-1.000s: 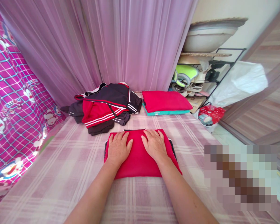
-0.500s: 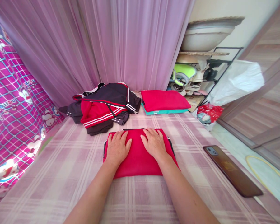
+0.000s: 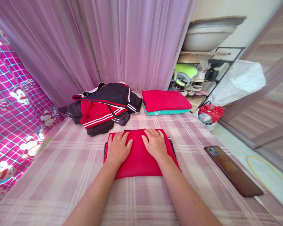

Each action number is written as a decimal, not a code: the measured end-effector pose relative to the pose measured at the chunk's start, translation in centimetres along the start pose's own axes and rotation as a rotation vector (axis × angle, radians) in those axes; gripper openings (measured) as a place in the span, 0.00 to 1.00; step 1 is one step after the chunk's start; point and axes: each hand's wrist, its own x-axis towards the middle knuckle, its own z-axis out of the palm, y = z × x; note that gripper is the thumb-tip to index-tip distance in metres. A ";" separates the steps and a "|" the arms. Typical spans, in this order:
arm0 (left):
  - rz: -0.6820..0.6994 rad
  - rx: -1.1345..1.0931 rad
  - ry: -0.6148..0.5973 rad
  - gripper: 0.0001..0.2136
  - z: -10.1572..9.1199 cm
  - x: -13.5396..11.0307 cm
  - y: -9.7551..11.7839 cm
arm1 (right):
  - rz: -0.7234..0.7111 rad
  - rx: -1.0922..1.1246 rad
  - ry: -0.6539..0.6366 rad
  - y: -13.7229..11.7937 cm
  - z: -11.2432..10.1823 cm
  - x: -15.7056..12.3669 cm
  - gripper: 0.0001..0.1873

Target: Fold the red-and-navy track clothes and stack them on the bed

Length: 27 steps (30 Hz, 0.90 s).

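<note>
A folded red garment (image 3: 138,163) with dark, white-trimmed edges lies flat in front of me; its exact kind cannot be told. My left hand (image 3: 118,149) rests palm down on its left half, fingers stretched out. On the right half lies my right hand (image 3: 155,145), also flat with fingers spread. Neither hand grips the cloth. Behind, to the left, is a loose heap of dark and red clothes (image 3: 101,108) with white stripes. Behind, to the right, a folded red garment (image 3: 165,100) sits on top of a folded teal one (image 3: 172,111).
All the clothes lie on a plaid sheet (image 3: 80,188). A phone (image 3: 234,172) with a white cable lies near the right edge. A purple curtain (image 3: 136,40) hangs behind. At the back right stands a shelf rack with shoes (image 3: 194,86) and a basin (image 3: 209,37).
Both hands stay flat on the folded red garment. The whole view has shifted very slightly; nothing else has visibly moved.
</note>
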 end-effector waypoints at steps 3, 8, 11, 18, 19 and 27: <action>-0.004 -0.001 -0.003 0.22 -0.1 0.0 0.0 | 0.005 -0.001 -0.008 0.0 -0.1 0.0 0.20; -0.003 -0.003 -0.011 0.22 -0.2 0.0 0.1 | 0.002 -0.005 -0.006 -0.1 -0.1 0.0 0.19; -0.002 -0.004 -0.013 0.22 -0.2 0.0 0.0 | 0.004 -0.009 -0.002 -0.1 0.0 0.0 0.19; 0.004 0.000 -0.021 0.23 -0.1 0.0 -0.1 | -0.002 0.000 0.011 -0.1 0.0 0.0 0.19; 0.004 0.000 -0.022 0.23 -0.1 0.0 -0.1 | -0.003 0.002 0.012 -0.1 0.0 0.0 0.19; 0.002 0.005 -0.036 0.23 -0.2 0.0 -0.1 | 0.004 0.013 0.005 -0.2 -0.1 0.0 0.20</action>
